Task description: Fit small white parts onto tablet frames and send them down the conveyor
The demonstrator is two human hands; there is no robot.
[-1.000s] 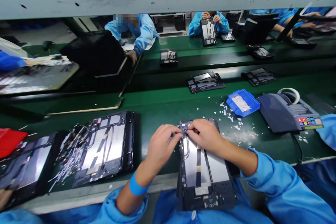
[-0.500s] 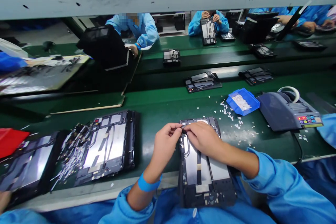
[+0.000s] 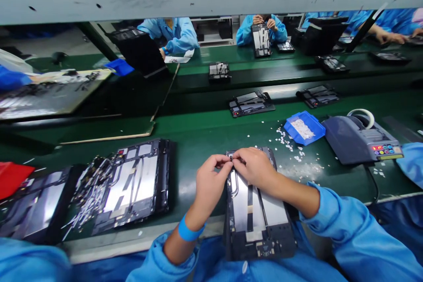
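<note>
An opened tablet (image 3: 240, 211) with silver battery plates and black ribbon cables lies in front of me, its near end reaching past the table edge over my lap. At its upper left corner my left hand (image 3: 211, 181) is closed in a pinch, thumb against fingertips. My right hand (image 3: 256, 168) rests over the tablet's upper part, fingers pinched at that same corner. The two sets of fingertips nearly meet. Something small and dark shows between them, too small to name.
Left are a stack of opened tablets (image 3: 135, 185), a pile of thin strips (image 3: 90, 185) and a red bin (image 3: 13, 178). Right are a blue tray (image 3: 317, 130) of white bits, scattered white pieces (image 3: 299, 152) and a tape dispenser (image 3: 350, 139). Co-workers sit opposite beyond a conveyor (image 3: 185, 83).
My fingertips have shifted slightly at the tablet's corner, the right ones drawing up. Across the table, a co-worker's dark stack has tilted, and a blue tray now shows beside it.
</note>
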